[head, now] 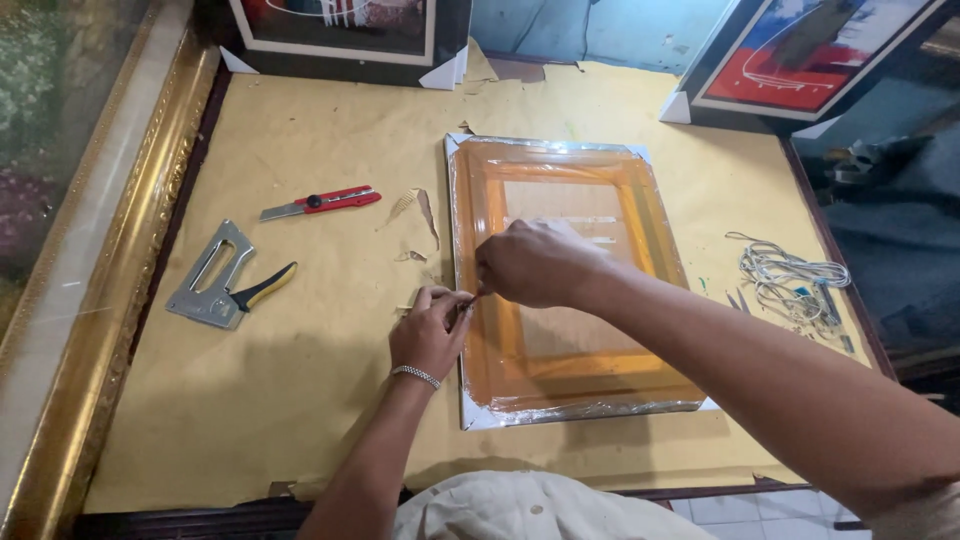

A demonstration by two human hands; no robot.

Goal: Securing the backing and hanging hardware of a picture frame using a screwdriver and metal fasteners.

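Both hands pinch at the left edge of a plastic-wrapped orange frame.

The wrapped frame (pixel 570 290) lies flat on the paper-covered surface (pixel 300 400). The left hand (pixel 428 335) and right hand (pixel 535 262) meet at its left edge, fingers (pixel 452 300) closed on something too small to make out. Left of the fingers lie a staple gun (pixel 222 280) and a red utility knife (pixel 322 203); to their right, well apart, a bundle of cord (pixel 790 280).

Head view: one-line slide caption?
Both hands, left hand and right hand, pinch at the left edge of a plastic-wrapped orange picture frame on brown paper.
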